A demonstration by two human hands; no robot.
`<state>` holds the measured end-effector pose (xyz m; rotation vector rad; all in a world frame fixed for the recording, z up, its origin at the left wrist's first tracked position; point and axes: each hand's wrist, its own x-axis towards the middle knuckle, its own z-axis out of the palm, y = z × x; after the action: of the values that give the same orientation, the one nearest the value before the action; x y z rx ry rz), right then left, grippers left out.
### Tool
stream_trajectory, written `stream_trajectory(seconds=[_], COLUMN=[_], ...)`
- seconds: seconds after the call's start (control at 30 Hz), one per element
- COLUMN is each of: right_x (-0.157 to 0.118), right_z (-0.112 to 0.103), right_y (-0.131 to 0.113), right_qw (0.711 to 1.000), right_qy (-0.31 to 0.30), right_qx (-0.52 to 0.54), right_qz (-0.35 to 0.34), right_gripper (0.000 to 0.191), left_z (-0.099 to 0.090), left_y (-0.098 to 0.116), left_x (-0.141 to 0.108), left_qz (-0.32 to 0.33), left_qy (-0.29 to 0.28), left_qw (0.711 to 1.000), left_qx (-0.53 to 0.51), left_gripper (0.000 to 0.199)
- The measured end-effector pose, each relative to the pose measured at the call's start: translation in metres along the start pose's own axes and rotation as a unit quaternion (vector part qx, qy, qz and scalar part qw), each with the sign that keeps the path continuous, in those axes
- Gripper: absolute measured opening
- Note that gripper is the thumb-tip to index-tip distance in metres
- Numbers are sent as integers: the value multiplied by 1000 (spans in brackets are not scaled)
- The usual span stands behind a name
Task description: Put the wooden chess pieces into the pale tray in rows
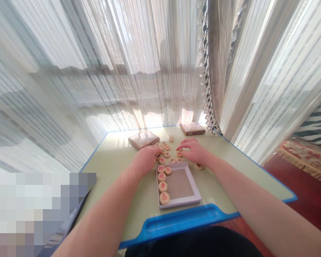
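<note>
Round wooden Chinese chess pieces [167, 154] with red or dark characters lie scattered on the pale green table. A shallow white box tray [191, 182] stands in front of them. Along its left side runs a column of red-marked pieces [163, 186], with one more piece [168, 170] beside the top one. At the left edge of the scatter is my left hand [146, 159], its fingers stretched out over a dark-marked piece [157, 156]. My right hand [194, 150] hovers on the other side with fingers apart, near a red-marked piece [179, 154].
Behind the pieces lie two flat patterned boxes, one at the left [143, 139] and one at the back right [192, 128]. A loose piece [199, 166] sits under my right wrist. The table has a blue edge with a molded front groove [184, 218]. Sheer curtains [139, 71] hang behind.
</note>
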<state>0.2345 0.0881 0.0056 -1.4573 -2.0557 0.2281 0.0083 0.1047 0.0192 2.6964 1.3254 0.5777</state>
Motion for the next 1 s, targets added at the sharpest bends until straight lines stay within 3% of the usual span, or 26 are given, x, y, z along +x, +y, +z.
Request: stream_trajectory(seconds=[0.1,0.27,0.4,0.5,0.63,1.0], right_x=[-2,-3,-3,-3,-4,-3], right_z=[-3,-6,-7,-8,-11,-11], right_y=[-1,-1,-2,-2,0,-2], right_qw=[999,998,997,995,995,996], right_qy=[-39,-44,-61,-79,-78,-76], right_qx=[-26,-44,-45,-47,-61,-50], right_qz=[-19,-15,-18,-23,-7,-11], right_gripper=[23,19,33,32,23,29], left_z=[1,-1,-3,-3,-1,-1], left_y=[1,5,8,6,1,0], left_x=[0,0,0,0,1,1], left_qz=[6,-14,-23,-29,-36,-16], left_qy=[-1,-5,-8,-3,3,9], left_qw=[1000,1000,1000,1000,999,1000], left_qx=[4,13,16,7,-7,-2], left_gripper=[45,46,45,43,41,39])
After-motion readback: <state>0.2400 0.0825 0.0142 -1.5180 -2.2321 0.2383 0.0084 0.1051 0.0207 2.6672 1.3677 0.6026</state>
